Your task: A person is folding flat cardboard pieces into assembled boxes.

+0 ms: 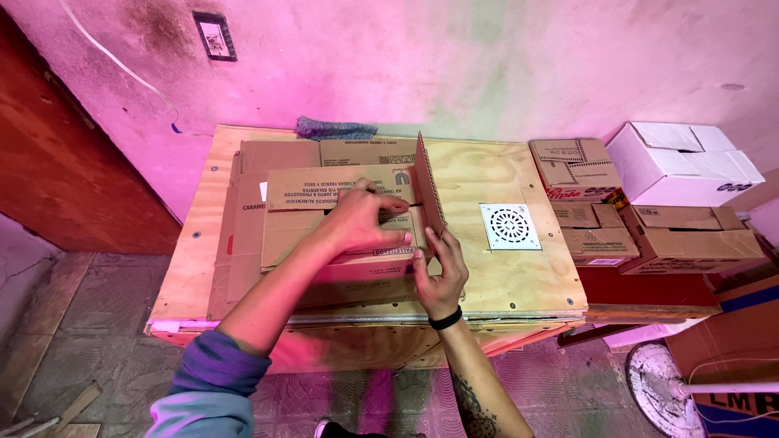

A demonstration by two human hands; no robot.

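A flattened brown cardboard box [308, 203] lies on top of a stack of flat cardboard on a plywood table [503, 276]. One flap [428, 182] of it stands upright on edge. My left hand [357, 221] presses down on the flat part of the box beside that flap, fingers spread. Lower down, my right hand [442, 272] grips the near end of the upright flap, thumb on one side and fingers on the other. A black band sits on my right wrist.
A white square drain grate [510, 225] lies on the table to the right. Several brown cartons [596, 211] and a white box [682, 162] are stacked further right. A blue-grey rag [334, 128] lies at the table's back edge by the pink wall.
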